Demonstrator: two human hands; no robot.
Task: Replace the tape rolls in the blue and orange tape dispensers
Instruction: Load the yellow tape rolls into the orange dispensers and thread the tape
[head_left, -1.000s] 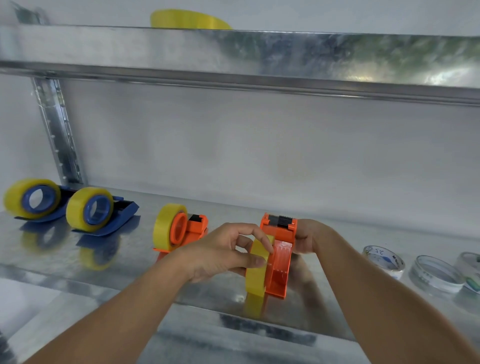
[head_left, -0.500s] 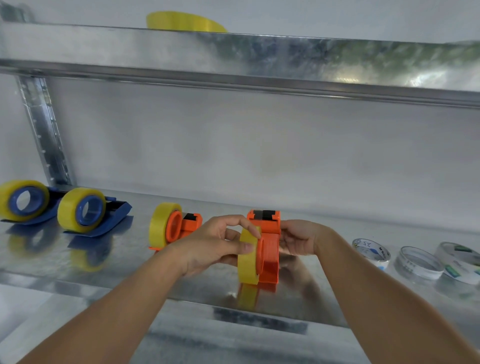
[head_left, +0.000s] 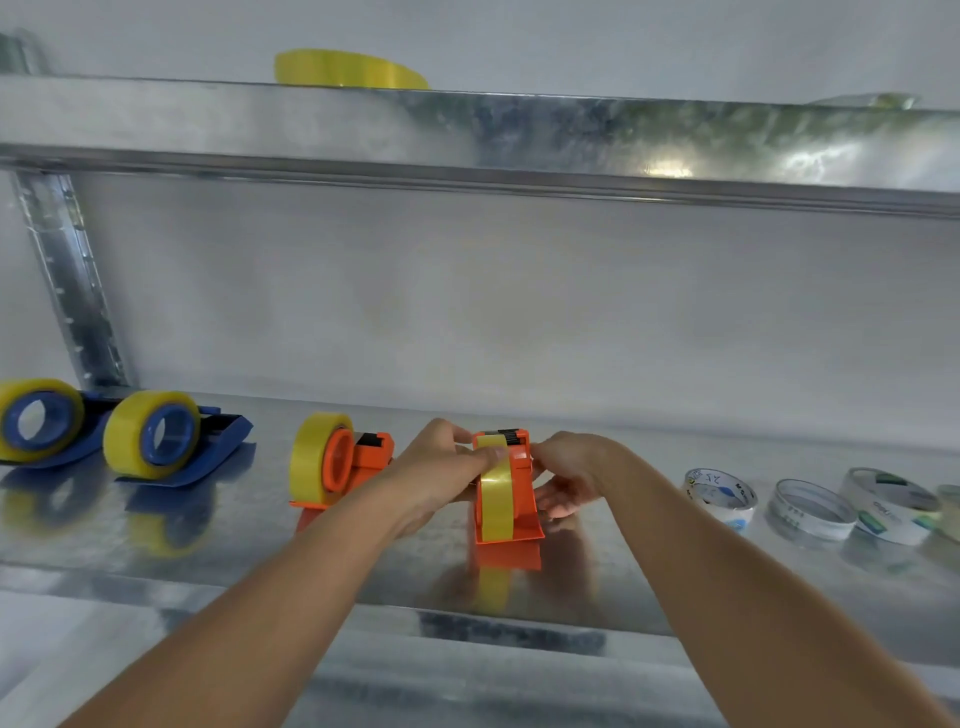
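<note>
An orange plastic tape dispenser (head_left: 522, 499) is stood at the middle of the shiny metal shelf (head_left: 260, 561), its long axis run from 6 to 12 o'clock, cutter end pointed to 12. A yellow tape roll (head_left: 496, 506) is seated in it on edge. The tape's free end is pinched near the cutter by the left hand (head_left: 441, 467); the dispenser's 3 o'clock side is gripped by the right hand (head_left: 569, 475). At 9 o'clock, 1 orange (head_left: 363, 460) and 2 blue dispensers (head_left: 223, 436) are loaded with yellow rolls.

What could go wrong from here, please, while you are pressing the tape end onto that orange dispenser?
1. The left hand presses tape at the black cutter of the orange plastic dispenser; fingers might get nicked.
2. The yellow tape roll may stick crooked.
3. The right hand might let the dispenser slide on the shiny metal shelf.
</note>
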